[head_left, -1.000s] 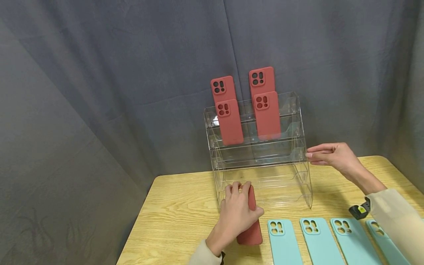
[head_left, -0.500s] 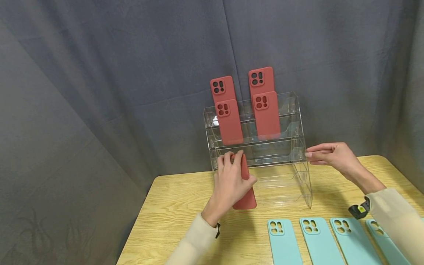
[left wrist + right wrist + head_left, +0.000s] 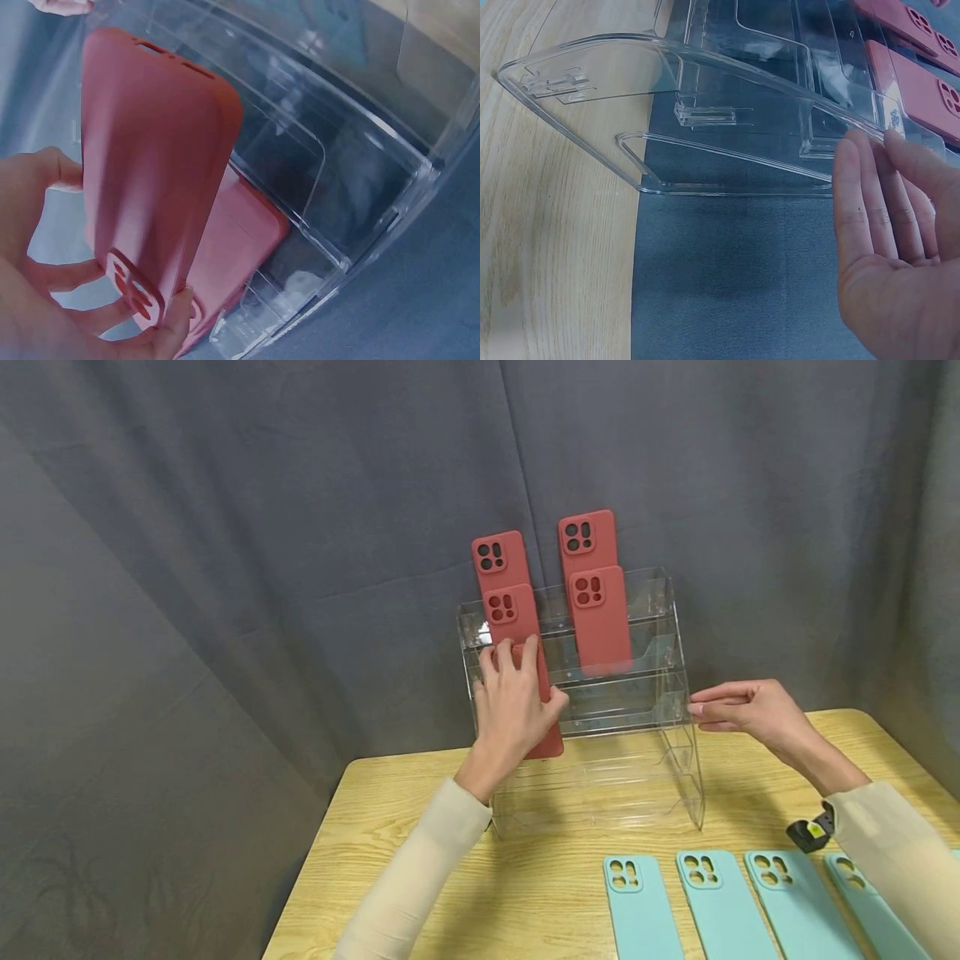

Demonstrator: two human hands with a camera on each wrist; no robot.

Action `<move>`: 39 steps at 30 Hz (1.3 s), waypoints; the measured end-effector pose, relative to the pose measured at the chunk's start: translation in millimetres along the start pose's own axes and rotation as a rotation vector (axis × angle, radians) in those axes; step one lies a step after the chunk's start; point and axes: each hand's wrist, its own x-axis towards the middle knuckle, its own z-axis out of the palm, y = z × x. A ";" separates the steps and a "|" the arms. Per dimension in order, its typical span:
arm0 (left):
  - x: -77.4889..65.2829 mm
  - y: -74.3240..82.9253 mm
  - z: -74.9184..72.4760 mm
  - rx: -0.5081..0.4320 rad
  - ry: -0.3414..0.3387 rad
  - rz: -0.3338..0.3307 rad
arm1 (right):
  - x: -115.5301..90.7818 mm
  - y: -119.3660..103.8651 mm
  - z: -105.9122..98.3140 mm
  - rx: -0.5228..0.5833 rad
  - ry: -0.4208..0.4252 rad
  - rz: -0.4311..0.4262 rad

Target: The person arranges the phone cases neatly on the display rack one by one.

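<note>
Your left hand (image 3: 510, 710) is curled round a matte red phone case (image 3: 157, 135), thumb along one long edge and fingers at the end with the camera cut-outs. That case is up in front of the left part of a clear acrylic tiered rack (image 3: 622, 722), below and partly overlapping the left pair of red cases (image 3: 517, 622); you cannot tell from these views whether it touches the rack. Your right hand (image 3: 757, 710) has its fingers extended and close together, thumb beside them, the tips at the rack's right side edge. The right pair of red cases (image 3: 606, 631) leans in the upper two tiers. A row of mint-green phone cases (image 3: 647, 910) lies on the light wood-grain surface (image 3: 420, 797) nearer you, before a grey-blue curtain (image 3: 300, 568).
</note>
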 end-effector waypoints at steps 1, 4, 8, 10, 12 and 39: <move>3.9 -0.2 0.6 0.004 0.009 -0.001 | 0.2 -0.2 -0.1 0.001 0.001 0.000; 14.5 -1.7 4.1 0.019 0.039 -0.004 | 0.6 -0.2 -0.3 -0.001 0.002 0.002; 23.8 -4.9 11.5 0.031 0.069 -0.009 | 0.4 0.4 -0.2 0.002 0.001 0.004; 26.7 -6.5 15.8 0.034 0.081 -0.010 | 0.1 0.6 0.1 0.012 0.001 0.004; 29.1 -8.2 20.7 0.039 0.090 -0.010 | -0.4 0.8 0.2 0.017 0.000 0.003; 20.6 -7.5 57.7 0.190 0.073 0.016 | -1.2 1.8 1.2 0.022 0.009 -0.004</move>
